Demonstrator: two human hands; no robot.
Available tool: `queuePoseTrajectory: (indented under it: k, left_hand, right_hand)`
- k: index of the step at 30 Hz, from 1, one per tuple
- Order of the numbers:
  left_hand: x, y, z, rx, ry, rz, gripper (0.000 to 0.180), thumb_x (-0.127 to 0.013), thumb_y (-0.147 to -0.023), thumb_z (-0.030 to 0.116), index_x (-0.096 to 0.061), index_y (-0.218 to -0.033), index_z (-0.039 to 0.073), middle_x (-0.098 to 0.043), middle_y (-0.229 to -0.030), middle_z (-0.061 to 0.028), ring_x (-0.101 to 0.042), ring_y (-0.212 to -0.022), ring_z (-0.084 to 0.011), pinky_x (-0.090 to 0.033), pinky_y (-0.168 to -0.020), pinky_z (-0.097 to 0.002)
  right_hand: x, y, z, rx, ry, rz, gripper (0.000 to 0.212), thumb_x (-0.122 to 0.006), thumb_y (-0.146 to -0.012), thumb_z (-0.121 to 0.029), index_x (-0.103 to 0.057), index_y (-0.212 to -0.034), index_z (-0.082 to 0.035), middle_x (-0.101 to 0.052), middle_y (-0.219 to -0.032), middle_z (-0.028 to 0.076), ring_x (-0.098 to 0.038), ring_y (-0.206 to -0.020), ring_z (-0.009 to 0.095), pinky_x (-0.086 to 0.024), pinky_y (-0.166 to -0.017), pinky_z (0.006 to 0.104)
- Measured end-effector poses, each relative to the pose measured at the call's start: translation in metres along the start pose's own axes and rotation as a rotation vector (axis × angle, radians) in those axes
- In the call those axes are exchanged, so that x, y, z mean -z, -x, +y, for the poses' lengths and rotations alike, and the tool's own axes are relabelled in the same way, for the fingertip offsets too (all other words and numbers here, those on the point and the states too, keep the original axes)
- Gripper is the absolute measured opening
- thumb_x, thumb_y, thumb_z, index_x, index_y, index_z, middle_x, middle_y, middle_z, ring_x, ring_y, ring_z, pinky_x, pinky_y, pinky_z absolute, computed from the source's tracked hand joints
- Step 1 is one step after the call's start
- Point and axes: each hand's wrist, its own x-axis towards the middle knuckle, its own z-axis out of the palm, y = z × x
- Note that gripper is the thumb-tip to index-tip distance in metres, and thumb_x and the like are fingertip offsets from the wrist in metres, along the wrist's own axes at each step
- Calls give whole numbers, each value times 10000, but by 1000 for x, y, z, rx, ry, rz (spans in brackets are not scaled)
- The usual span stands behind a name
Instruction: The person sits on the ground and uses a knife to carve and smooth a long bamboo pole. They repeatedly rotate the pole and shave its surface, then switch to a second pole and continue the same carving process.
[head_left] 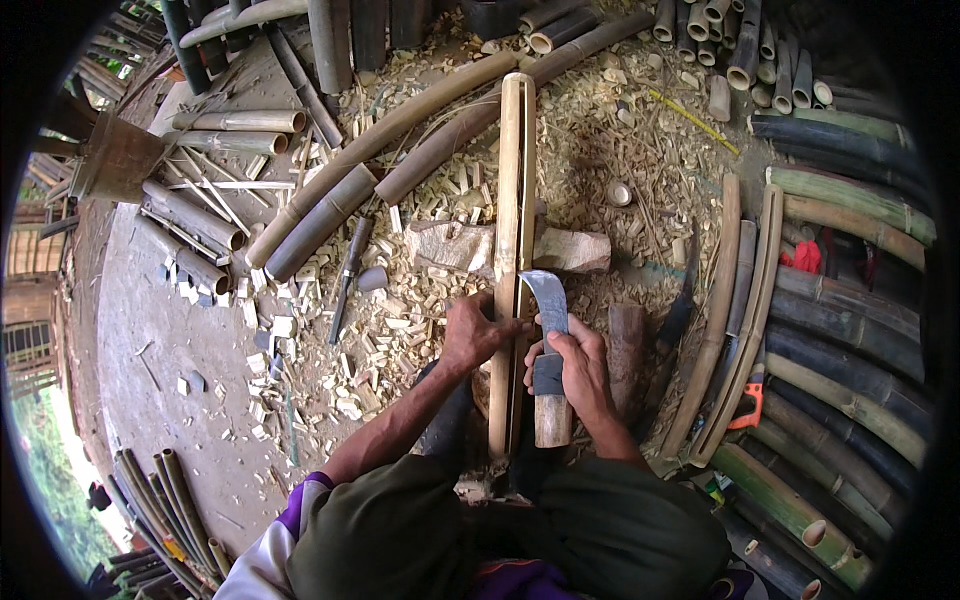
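A long, pale bamboo pole (pixel 511 200) with a split running along it stands lengthwise before me, its near end between my knees. It lies across a short rough log (pixel 450 246). My left hand (pixel 472 336) is closed around the pole's left side, fingers reaching over it. In my right hand (pixel 584 366) is a billhook (pixel 546 302) with a curved blade and a wooden handle bound in dark wrapping. Its hooked tip is at the pole's right edge, by the split; whether it is inside the split I cannot tell.
Wood chips (pixel 380 345) litter the floor around the log. Bamboo poles (pixel 850 320) are stacked on the right, near an orange-handled saw (pixel 749 402). More bamboo (pixel 325 225) lies at far left, with a dark, slim tool (pixel 349 280) nearby. An upright wooden stump (pixel 627 345) stands right of my hand.
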Motion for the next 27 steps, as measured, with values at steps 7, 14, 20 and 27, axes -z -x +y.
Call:
queuePoseTrajectory:
  k: [7,14,20,27]
  left_hand:
    - [1,7,11,-21,-35,-11,459,-899,-767,354,-775,-1061,23,-770,-820,-174,-749,-727,-227,-585,-707,-405]
    - [-2,7,2,-65,-4,-7,419,-875,-795,344,-770,-1011,0,-753,-771,-178,-738,-688,-221,-575,-662,-402]
    - [-5,1,-2,-73,-78,16,344,-841,-780,259,-760,-970,-16,-755,-762,-159,-719,-671,-192,-571,-652,-395]
    - [2,10,10,-62,-17,-29,374,-851,-812,300,-780,-1040,13,-775,-806,-135,-731,-708,-171,-583,-677,-379]
  right_hand:
    - [-3,-5,-4,-16,-86,40,339,-501,-1027,-198,-583,-1265,30,-677,-760,138,-680,-555,214,-601,-496,359]
    - [0,-20,14,80,24,38,279,-503,-1055,-217,-584,-1194,11,-660,-726,116,-642,-515,182,-524,-474,315]
    - [0,-86,5,203,145,37,209,-529,-1039,-229,-567,-1090,-31,-667,-705,126,-646,-481,216,-529,-437,344]
    - [8,-83,-13,243,172,29,351,-509,-1001,-195,-588,-1255,33,-678,-706,152,-660,-488,227,-569,-430,358]
